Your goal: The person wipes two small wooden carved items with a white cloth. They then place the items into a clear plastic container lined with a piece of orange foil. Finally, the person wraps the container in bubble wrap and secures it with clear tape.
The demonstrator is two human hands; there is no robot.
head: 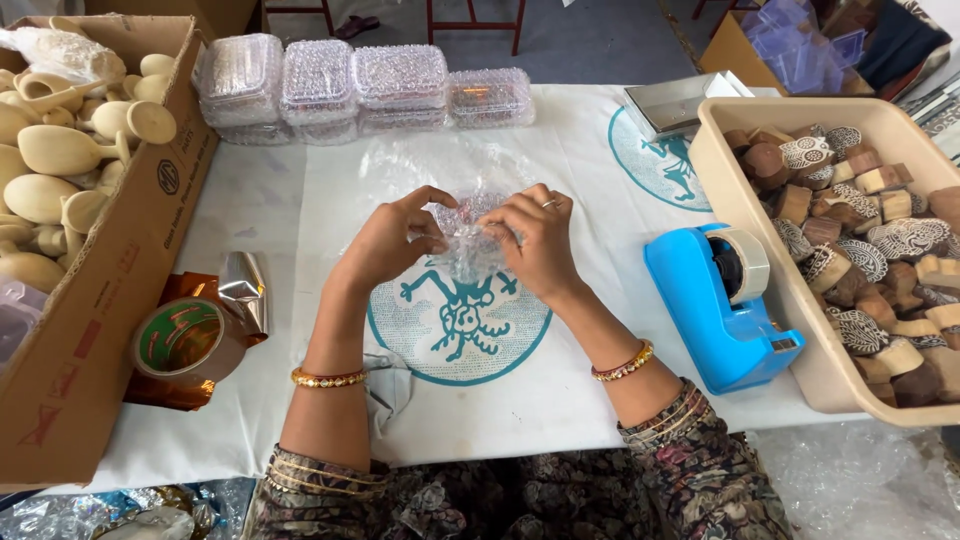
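Under bubble wrap point(470, 240) — contents unclear

Small bubble-wrapped bundle point(468, 232), clear crinkled plastic, held above the white table, centre

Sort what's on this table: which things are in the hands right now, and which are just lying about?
In hand:
- left hand and right hand, both gripping the bubble-wrapped bundle

Lying about:
- blue tape dispenser
- brown tape roll
- wrapped parcels at the far edge
- cardboard box of pale wooden pieces
- beige tub of carved wooden blocks
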